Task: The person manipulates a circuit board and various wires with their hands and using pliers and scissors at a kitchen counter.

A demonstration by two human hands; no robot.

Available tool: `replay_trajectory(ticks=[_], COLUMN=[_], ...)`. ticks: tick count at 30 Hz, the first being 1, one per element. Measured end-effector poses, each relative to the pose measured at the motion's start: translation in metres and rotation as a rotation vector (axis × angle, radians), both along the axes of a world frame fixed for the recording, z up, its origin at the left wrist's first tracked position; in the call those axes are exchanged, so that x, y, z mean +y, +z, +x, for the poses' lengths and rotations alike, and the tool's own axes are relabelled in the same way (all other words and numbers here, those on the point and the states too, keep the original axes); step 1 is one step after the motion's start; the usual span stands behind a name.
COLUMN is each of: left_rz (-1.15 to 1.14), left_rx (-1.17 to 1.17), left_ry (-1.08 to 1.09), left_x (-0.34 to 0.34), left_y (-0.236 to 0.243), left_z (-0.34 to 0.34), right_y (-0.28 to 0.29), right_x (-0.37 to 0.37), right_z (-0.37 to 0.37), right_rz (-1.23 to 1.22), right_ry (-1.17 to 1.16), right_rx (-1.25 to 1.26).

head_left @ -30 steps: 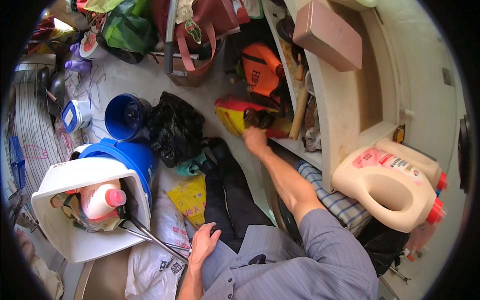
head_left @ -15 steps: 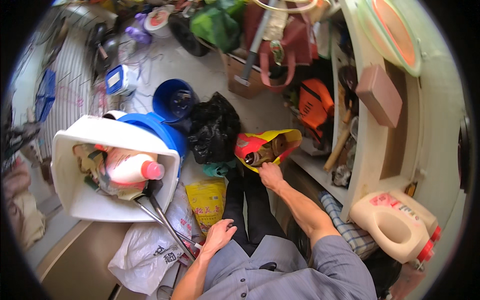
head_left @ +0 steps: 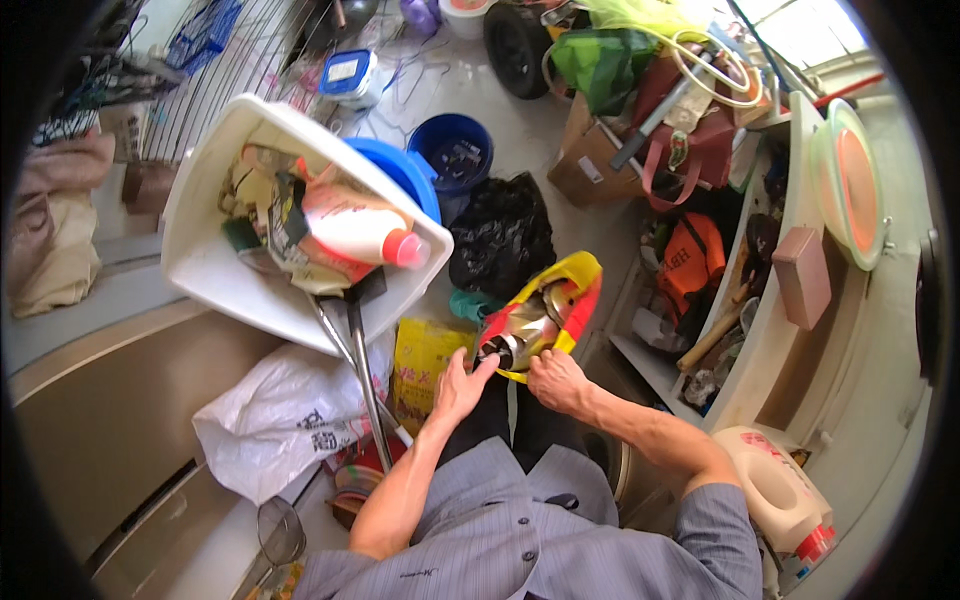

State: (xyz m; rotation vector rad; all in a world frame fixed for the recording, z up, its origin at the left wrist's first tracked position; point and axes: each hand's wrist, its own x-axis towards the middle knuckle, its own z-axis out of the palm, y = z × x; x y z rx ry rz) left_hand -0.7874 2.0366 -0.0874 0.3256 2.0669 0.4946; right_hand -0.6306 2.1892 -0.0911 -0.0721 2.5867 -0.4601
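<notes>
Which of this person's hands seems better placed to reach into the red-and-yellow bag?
Probably the left hand: it is open beside the mouth of the red-and-yellow bag, near the shiny metallic contents. The right hand grips the bag's rim.

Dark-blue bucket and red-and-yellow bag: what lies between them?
In the head view, the black plastic bag lies between the dark-blue bucket and the red-and-yellow bag.

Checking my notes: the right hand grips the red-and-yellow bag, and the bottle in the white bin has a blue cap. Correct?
Not quite: the head view shows a pinkish-red cap, not blue. The right hand grips the red-and-yellow bag, and the bottle is in the white bin.
</notes>
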Motion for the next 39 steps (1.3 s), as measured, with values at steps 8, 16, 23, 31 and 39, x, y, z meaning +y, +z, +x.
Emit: replay_trajectory(ticks=[8, 16, 23, 31, 39], left_rz=[0.074, 0.180, 0.422, 0.044, 0.015], left_rx=[-0.024, 0.273, 0.053, -0.255, -0.271], left_ry=[0.312, 0.493, 1.220, 1.420, 1.129], left_x=[-0.071, -0.115, -0.181, -0.168, -0.124], left_y=[-0.027, -0.038, -0.127, -0.193, -0.177], left_z=[-0.011, -0.012, -0.015, -0.075, -0.091], right_y=[-0.013, -0.040, -0.087, -0.102, -0.125], right_x=[-0.062, -0.110, -0.160, -0.163, -0.058], right_z=[-0.042, -0.064, -0.109, -0.115, -0.009], right_rz=[-0.033, -0.057, -0.264, -0.423, -0.279], right_ry=[0.233, 0.200, 0.033, -0.237, -0.679], right_rx=[0.104, 0.192, 0.095, 0.060, -0.204])
